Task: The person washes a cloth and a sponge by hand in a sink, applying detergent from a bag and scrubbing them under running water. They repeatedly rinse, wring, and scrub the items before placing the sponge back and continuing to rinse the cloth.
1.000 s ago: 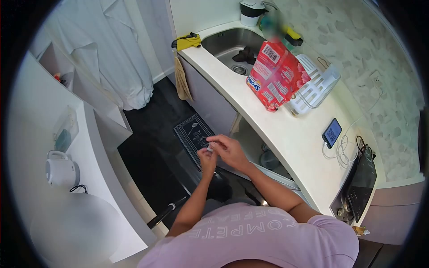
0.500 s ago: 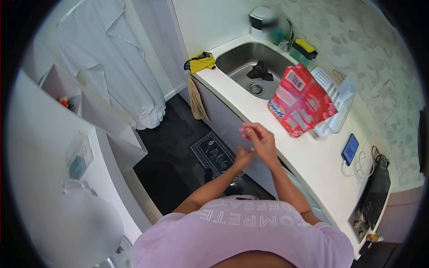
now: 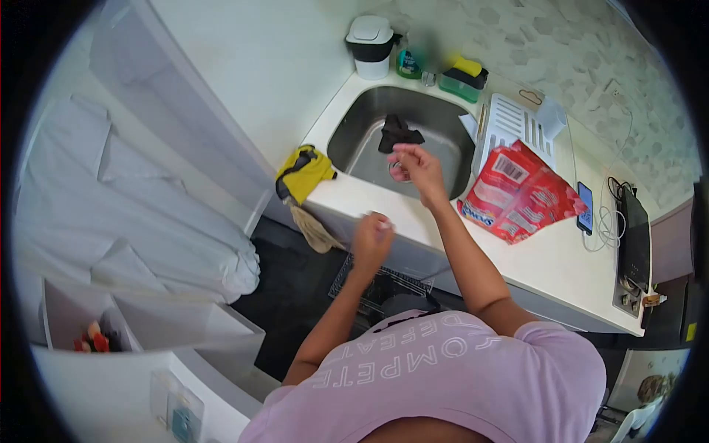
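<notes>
My right hand (image 3: 421, 173) is over the near rim of the steel sink (image 3: 443, 166). Its fingers are loosely bent and apart, with nothing visible in them. My left hand (image 3: 372, 241) hangs lower, in front of the counter edge, its fingers curled in; what they hold, if anything, is hidden. A dark wet-looking cloth (image 3: 397, 134) lies in the basin, and the drain is partly behind my right hand. Right of that hand, a red printed detergent pouch (image 3: 517, 196) stands on the counter, leaning against the dish rack. Neither hand touches it.
A yellow-and-grey cloth (image 3: 304, 173) drapes over the counter corner, a beige towel (image 3: 314, 227) below it. Behind the sink are a white-and-black container (image 3: 371, 48), green bottle (image 3: 408, 63) and sponge holder (image 3: 464, 81). The white dish rack (image 3: 509, 122) and a phone (image 3: 585, 207) are to the right.
My hands have moved apart: the right one forward over the sink rim, the left one leftward beside the counter front. The view has turned and moved closer to the sink.
</notes>
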`<act>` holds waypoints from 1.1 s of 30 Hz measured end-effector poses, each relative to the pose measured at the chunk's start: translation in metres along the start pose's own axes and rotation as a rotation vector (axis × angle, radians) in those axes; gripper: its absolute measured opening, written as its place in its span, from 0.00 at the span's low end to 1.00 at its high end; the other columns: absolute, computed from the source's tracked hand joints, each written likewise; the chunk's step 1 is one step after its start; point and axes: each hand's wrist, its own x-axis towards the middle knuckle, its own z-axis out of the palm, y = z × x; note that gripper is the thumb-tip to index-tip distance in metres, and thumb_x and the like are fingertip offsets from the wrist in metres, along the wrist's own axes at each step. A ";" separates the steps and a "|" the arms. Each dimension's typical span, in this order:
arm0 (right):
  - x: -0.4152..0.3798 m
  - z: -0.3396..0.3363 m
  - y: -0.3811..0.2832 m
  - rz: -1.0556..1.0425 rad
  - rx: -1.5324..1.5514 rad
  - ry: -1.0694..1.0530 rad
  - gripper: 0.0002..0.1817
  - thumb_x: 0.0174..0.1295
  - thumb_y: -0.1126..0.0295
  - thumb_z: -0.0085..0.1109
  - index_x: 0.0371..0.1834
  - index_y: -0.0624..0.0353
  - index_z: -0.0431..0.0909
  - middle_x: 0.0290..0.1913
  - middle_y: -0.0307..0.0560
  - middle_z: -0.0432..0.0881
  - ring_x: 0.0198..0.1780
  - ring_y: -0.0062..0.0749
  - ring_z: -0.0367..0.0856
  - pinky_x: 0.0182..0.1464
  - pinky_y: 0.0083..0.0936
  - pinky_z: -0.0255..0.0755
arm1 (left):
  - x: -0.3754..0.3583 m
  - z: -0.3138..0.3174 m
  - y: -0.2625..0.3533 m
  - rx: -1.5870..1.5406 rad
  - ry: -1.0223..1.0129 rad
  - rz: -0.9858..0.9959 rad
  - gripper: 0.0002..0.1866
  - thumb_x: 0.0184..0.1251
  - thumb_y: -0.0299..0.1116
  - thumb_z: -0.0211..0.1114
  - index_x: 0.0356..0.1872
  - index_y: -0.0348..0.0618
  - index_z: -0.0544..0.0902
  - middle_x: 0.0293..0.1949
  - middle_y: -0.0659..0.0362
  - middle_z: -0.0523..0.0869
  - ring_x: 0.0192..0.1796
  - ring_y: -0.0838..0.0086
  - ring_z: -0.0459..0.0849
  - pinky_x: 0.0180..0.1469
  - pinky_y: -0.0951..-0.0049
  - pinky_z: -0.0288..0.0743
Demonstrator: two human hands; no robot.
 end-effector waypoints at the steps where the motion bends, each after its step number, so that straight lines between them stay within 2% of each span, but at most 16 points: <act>1: 0.029 -0.006 0.003 -0.023 0.093 0.136 0.12 0.60 0.71 0.46 0.45 0.62 0.70 0.34 0.47 0.79 0.27 0.23 0.77 0.28 0.17 0.73 | 0.023 -0.018 -0.009 0.197 0.149 0.132 0.14 0.46 0.31 0.63 0.35 0.41 0.74 0.36 0.52 0.74 0.39 0.61 0.72 0.42 0.65 0.66; 3: 0.099 -0.026 0.017 -0.070 0.222 0.411 0.12 0.60 0.70 0.46 0.46 0.62 0.69 0.33 0.49 0.78 0.24 0.27 0.77 0.23 0.20 0.73 | 0.066 -0.054 -0.017 0.513 0.309 0.218 0.17 0.46 0.30 0.63 0.41 0.44 0.75 0.42 0.51 0.72 0.46 0.58 0.67 0.48 0.61 0.60; 5: 0.180 -0.056 0.044 -0.084 0.267 0.672 0.13 0.60 0.66 0.47 0.42 0.65 0.69 0.30 0.51 0.77 0.21 0.29 0.76 0.20 0.23 0.74 | 0.096 -0.076 -0.031 0.763 0.348 0.191 0.21 0.45 0.32 0.64 0.45 0.44 0.75 0.42 0.54 0.73 0.44 0.59 0.69 0.47 0.59 0.60; 6: 0.215 -0.071 0.054 -0.073 0.273 0.792 0.15 0.60 0.62 0.48 0.37 0.66 0.69 0.29 0.52 0.77 0.20 0.30 0.75 0.20 0.25 0.75 | 0.107 -0.081 -0.038 0.763 0.339 0.197 0.21 0.45 0.32 0.64 0.45 0.44 0.75 0.42 0.54 0.73 0.44 0.59 0.69 0.47 0.59 0.60; 7: 0.243 -0.080 0.051 -0.074 0.274 0.801 0.15 0.60 0.62 0.48 0.37 0.66 0.69 0.29 0.52 0.77 0.20 0.30 0.75 0.20 0.25 0.75 | 0.115 -0.084 -0.045 0.786 0.298 0.143 0.20 0.46 0.30 0.63 0.45 0.44 0.76 0.42 0.53 0.72 0.44 0.58 0.68 0.46 0.60 0.60; 9: 0.277 -0.092 0.049 0.173 0.176 0.877 0.18 0.60 0.59 0.49 0.29 0.67 0.70 0.22 0.52 0.76 0.14 0.28 0.71 0.15 0.22 0.70 | 0.125 -0.084 -0.060 0.806 0.243 0.084 0.19 0.47 0.29 0.62 0.45 0.45 0.76 0.42 0.52 0.71 0.45 0.57 0.67 0.46 0.60 0.61; 10: 0.284 -0.097 0.049 0.174 0.178 0.883 0.18 0.60 0.59 0.49 0.29 0.67 0.70 0.22 0.52 0.76 0.14 0.28 0.71 0.15 0.22 0.70 | 0.132 -0.085 -0.068 0.727 0.188 0.064 0.18 0.48 0.28 0.62 0.44 0.44 0.76 0.40 0.52 0.72 0.44 0.57 0.68 0.45 0.61 0.62; 11: 0.292 -0.104 0.048 0.155 0.179 0.769 0.19 0.59 0.59 0.49 0.26 0.68 0.71 0.18 0.51 0.75 0.13 0.27 0.69 0.14 0.20 0.66 | 0.140 -0.085 -0.077 0.649 0.134 0.044 0.16 0.49 0.27 0.61 0.43 0.43 0.76 0.38 0.52 0.72 0.43 0.57 0.69 0.45 0.62 0.63; 12: 0.298 -0.106 0.046 0.139 0.178 0.655 0.20 0.59 0.59 0.49 0.24 0.68 0.72 0.15 0.50 0.74 0.11 0.25 0.67 0.12 0.19 0.62 | 0.147 -0.085 -0.080 0.569 0.172 0.148 0.12 0.51 0.26 0.59 0.39 0.40 0.76 0.34 0.51 0.73 0.40 0.57 0.71 0.42 0.64 0.65; 15: 0.304 -0.111 0.046 0.177 0.189 0.669 0.19 0.58 0.59 0.50 0.23 0.68 0.72 0.14 0.49 0.74 0.11 0.24 0.66 0.11 0.17 0.56 | 0.162 -0.076 -0.086 0.398 0.196 0.128 0.09 0.52 0.26 0.59 0.36 0.38 0.75 0.33 0.50 0.73 0.37 0.57 0.73 0.39 0.64 0.66; 20: 0.299 -0.107 0.036 0.211 0.152 0.707 0.19 0.57 0.60 0.52 0.21 0.68 0.73 0.15 0.48 0.74 0.10 0.22 0.65 0.11 0.17 0.56 | 0.215 -0.049 -0.058 0.115 0.065 0.196 0.08 0.52 0.25 0.59 0.34 0.37 0.74 0.32 0.48 0.74 0.36 0.55 0.73 0.39 0.63 0.67; 26: 0.307 -0.106 0.024 0.246 0.110 0.746 0.18 0.57 0.60 0.53 0.21 0.68 0.73 0.14 0.48 0.73 0.10 0.21 0.64 0.11 0.17 0.56 | 0.263 0.017 -0.082 0.008 -0.273 0.277 0.09 0.48 0.24 0.63 0.32 0.37 0.76 0.31 0.49 0.77 0.33 0.57 0.77 0.37 0.65 0.70; 28: 0.307 -0.107 0.024 0.273 0.073 0.745 0.19 0.57 0.61 0.53 0.20 0.69 0.73 0.14 0.47 0.73 0.09 0.21 0.63 0.09 0.17 0.54 | 0.266 0.043 -0.103 0.082 -0.556 0.229 0.11 0.45 0.27 0.66 0.32 0.38 0.78 0.32 0.49 0.79 0.36 0.58 0.78 0.40 0.66 0.71; 29: 0.306 -0.107 0.024 0.277 0.073 0.758 0.19 0.57 0.61 0.53 0.20 0.69 0.73 0.14 0.47 0.73 0.09 0.21 0.63 0.09 0.17 0.54 | 0.266 0.055 -0.111 0.077 -0.569 0.231 0.11 0.45 0.27 0.66 0.32 0.38 0.78 0.32 0.49 0.79 0.36 0.58 0.78 0.40 0.66 0.71; 31: 0.307 -0.106 0.022 0.258 0.078 0.740 0.19 0.57 0.61 0.52 0.19 0.69 0.73 0.14 0.48 0.72 0.09 0.21 0.63 0.09 0.17 0.53 | 0.271 0.070 -0.116 0.164 -1.025 0.267 0.14 0.41 0.29 0.68 0.32 0.39 0.79 0.32 0.50 0.81 0.37 0.61 0.79 0.41 0.68 0.72; 33: 0.307 -0.104 0.019 0.278 0.069 0.749 0.20 0.58 0.61 0.52 0.19 0.69 0.73 0.14 0.48 0.72 0.09 0.21 0.63 0.09 0.17 0.53 | 0.275 0.081 -0.113 0.208 -1.157 0.350 0.14 0.40 0.30 0.68 0.32 0.41 0.79 0.31 0.51 0.82 0.37 0.62 0.80 0.40 0.69 0.72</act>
